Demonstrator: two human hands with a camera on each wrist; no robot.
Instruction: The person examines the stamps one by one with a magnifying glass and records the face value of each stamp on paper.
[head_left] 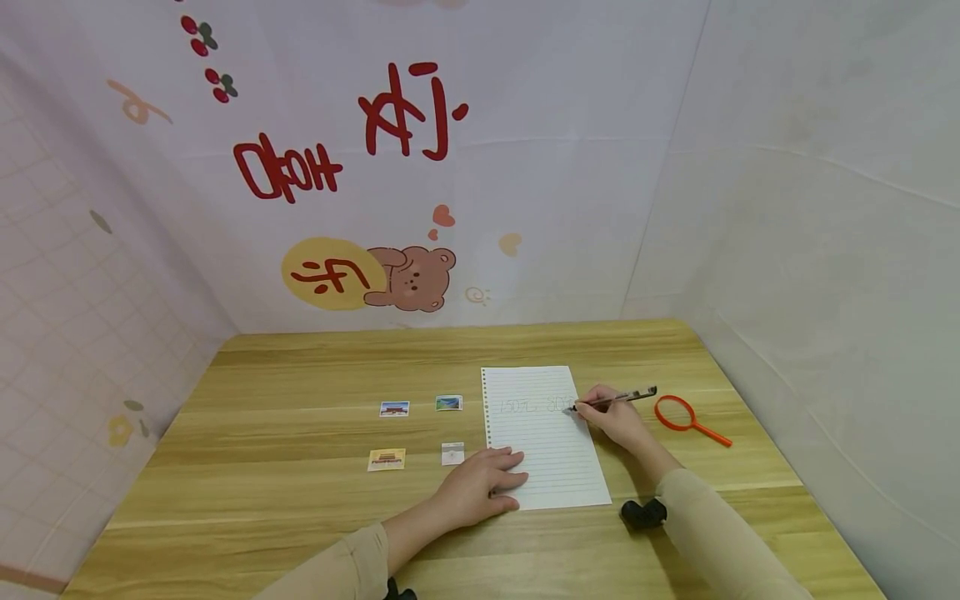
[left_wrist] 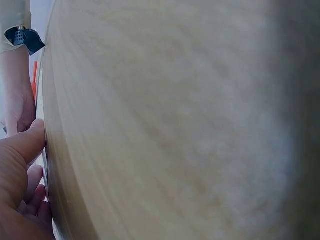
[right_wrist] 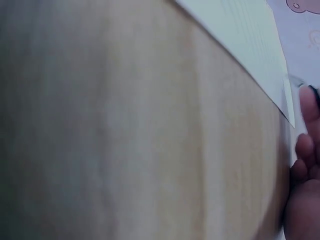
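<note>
A lined sheet of paper [head_left: 551,467] with punched holes down its left edge lies on the wooden table. My right hand [head_left: 617,421] grips a pen [head_left: 633,395], its tip at the end of a handwritten line that starts with "150" near the top of the sheet. On the lower left edge of the paper rests my left hand [head_left: 480,485], fingers spread and relaxed. The left wrist view shows that left hand [left_wrist: 20,175] at the table surface, with the right forearm beyond. In the right wrist view, the curled fingers of the right hand [right_wrist: 307,150] are partly cut off.
Left of the paper lie several small picture cards, among them a yellow one [head_left: 386,460], a grey one [head_left: 452,453] and a blue-green one [head_left: 449,403]. A red magnifying glass [head_left: 693,421] lies right of my right hand. A printed cloth wall [head_left: 555,167] stands behind the table [head_left: 262,500].
</note>
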